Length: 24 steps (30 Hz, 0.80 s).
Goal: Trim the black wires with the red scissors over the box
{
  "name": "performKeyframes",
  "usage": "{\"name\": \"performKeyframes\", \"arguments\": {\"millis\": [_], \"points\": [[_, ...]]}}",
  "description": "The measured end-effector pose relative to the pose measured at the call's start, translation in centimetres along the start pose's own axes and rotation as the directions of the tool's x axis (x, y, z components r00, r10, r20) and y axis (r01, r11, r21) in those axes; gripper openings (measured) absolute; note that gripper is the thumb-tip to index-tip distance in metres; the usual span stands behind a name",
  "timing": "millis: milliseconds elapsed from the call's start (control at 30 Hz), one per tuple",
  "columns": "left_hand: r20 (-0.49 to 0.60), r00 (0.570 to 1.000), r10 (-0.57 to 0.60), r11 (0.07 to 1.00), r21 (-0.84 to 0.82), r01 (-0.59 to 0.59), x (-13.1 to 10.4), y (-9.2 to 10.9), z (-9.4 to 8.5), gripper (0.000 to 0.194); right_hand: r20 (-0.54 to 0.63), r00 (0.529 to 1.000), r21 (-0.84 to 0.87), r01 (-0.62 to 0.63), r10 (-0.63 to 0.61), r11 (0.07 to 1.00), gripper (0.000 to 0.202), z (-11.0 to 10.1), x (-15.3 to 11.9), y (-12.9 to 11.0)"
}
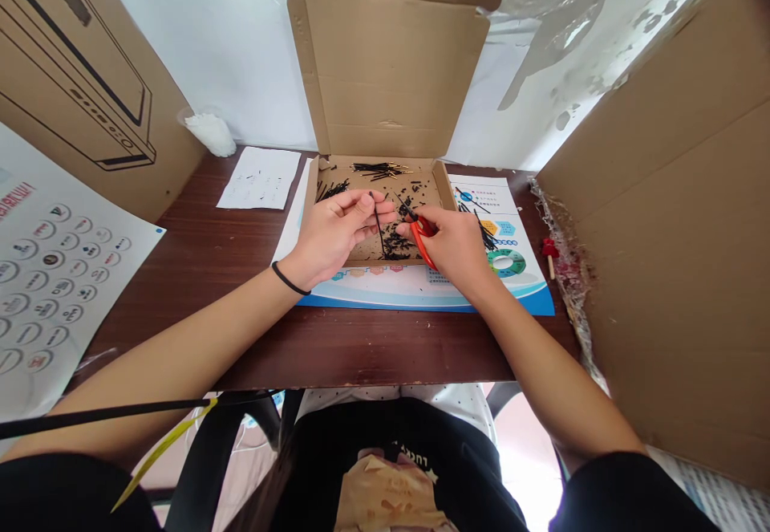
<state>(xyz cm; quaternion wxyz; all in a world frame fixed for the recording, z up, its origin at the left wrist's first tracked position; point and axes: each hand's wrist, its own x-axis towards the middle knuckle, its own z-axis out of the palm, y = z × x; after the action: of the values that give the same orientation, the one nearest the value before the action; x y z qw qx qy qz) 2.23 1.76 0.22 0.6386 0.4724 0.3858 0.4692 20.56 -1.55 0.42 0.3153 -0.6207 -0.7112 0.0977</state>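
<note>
Over the open cardboard box [445, 187], my left hand [340, 231] pinches a thin black stick-like piece [378, 231] between thumb and fingers; its lower end points down into the box. My right hand [460, 247] grips red-handled scissors [424, 239], their dark blades aimed up and left toward the black piece, apart from it as far as I can see. Inside the box lie a bundle of black pieces with gold-coloured tips [378, 169] at the back, more thin black pieces [333, 189] at the left, and many small black scraps [397, 247].
Printed sheets [523, 295] lie under the box, with black strands [488, 235] at its right. White paper [258, 179] with dark bits is at the left. Large cardboard panels [674, 235] flank the brown table [361, 347]. A small red-topped stick [549, 255] lies near the right panel.
</note>
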Motion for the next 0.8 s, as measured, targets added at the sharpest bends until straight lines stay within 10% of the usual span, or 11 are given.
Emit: {"name": "performKeyframes", "arguments": {"millis": [800], "points": [[0.017, 1.0, 0.004, 0.996, -0.091, -0.003, -0.25, 0.21, 0.26, 0.024, 0.012, 1.0, 0.007, 0.006, -0.006, 1.0, 0.041, 0.02, 0.02, 0.05]]}}
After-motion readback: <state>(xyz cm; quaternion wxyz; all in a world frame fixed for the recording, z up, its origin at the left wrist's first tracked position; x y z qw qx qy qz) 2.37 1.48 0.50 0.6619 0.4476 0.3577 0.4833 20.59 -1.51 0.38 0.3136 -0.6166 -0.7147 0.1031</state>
